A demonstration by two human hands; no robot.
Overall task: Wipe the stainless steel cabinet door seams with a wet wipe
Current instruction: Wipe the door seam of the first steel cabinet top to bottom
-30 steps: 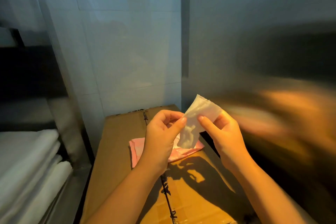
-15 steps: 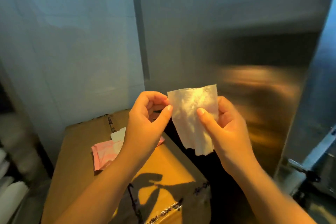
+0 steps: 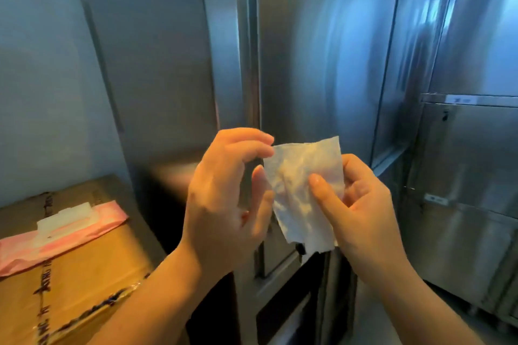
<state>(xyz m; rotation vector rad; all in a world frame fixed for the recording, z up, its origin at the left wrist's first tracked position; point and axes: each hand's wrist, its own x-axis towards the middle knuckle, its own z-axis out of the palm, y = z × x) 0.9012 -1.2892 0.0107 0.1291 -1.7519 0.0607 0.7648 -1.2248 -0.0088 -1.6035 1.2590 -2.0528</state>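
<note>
Now right hand (image 3: 361,204) pinches wet wipe (image 3: 304,193), left hand (image 3: 227,199) curled alongside.

The left forearm (image 3: 134,302) and right forearm (image 3: 414,300) are angling up from below, with the hands meeting in the middle. The right hand (image 3: 364,204) is pinching the wipe (image 3: 297,171), thumb pressing on its front and fingers curling behind. The left hand (image 3: 224,193) is hovering at the wipe's left edge, fingers curled, thumb and forefinger parted. Whether it's gripping isn't clear.

wall (image 3: 42,64) pale, left | cardboard box (image 3: 84,274) below it | floor (image 3: 375,328) grey
</note>
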